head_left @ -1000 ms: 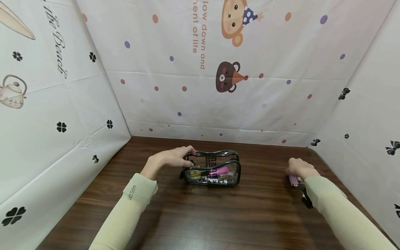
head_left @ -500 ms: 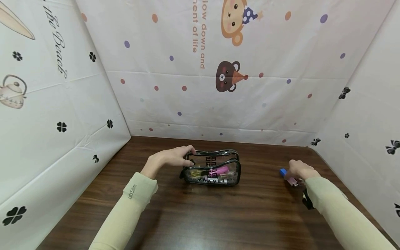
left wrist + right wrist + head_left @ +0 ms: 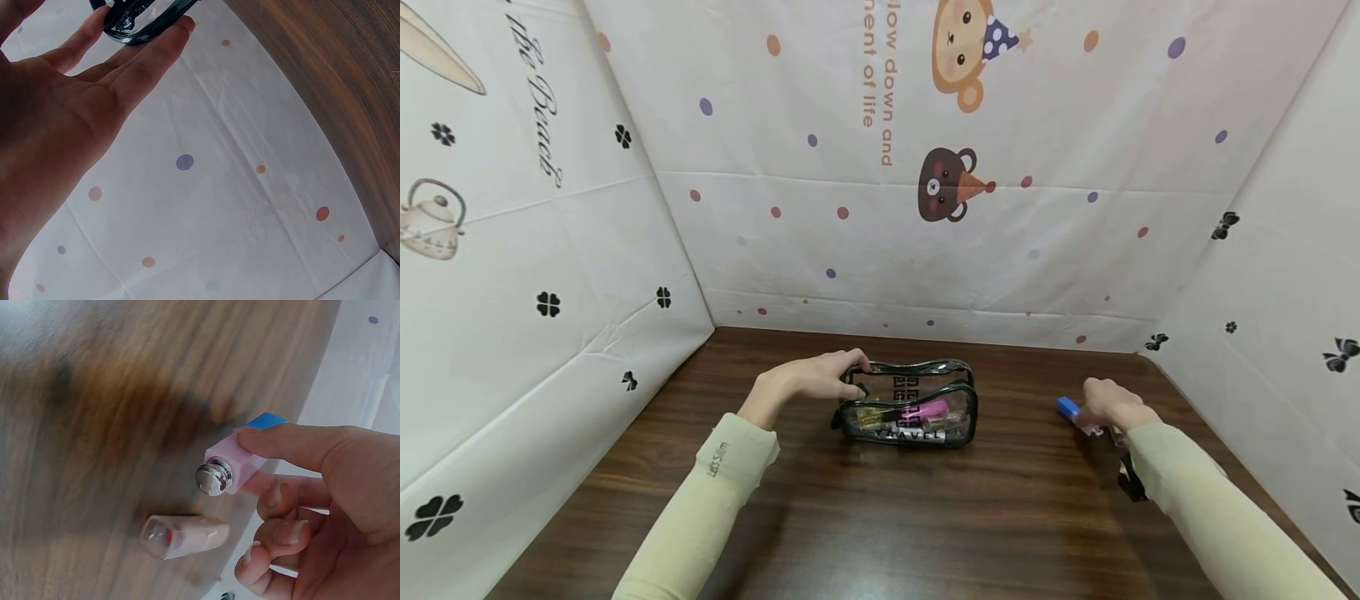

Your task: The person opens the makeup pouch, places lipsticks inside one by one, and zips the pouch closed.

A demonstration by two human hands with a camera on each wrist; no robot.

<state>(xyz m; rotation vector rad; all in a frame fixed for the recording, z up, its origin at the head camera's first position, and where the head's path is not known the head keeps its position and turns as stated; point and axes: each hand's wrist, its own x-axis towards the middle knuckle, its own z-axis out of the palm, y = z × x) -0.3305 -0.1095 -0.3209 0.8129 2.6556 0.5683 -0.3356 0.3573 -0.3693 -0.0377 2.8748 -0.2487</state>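
Observation:
A clear pouch with black trim [image 3: 917,417] stands on the table, its top opening facing up. Through its wall I see a pink item [image 3: 928,409] and a yellowish one [image 3: 872,418]. My left hand [image 3: 816,377] holds the pouch's left end, thumb at the front rim and fingers at the back; the left wrist view shows only a corner of the pouch [image 3: 140,22]. At the right, my right hand [image 3: 1116,406] pinches a small pink-and-blue square-sided tube [image 3: 231,453] with a round silver end. Below it lies a lipstick with a clear cap [image 3: 187,536].
The dark wooden table [image 3: 925,525] meets white printed cloth walls [image 3: 880,250] at the back and both sides. A small dark object [image 3: 1131,482] shows under the right cuff.
My right hand has picked at the things on the right and shifted slightly left with the pink-and-blue tube, whose blue end now shows. The left hand and pouch have stayed still.

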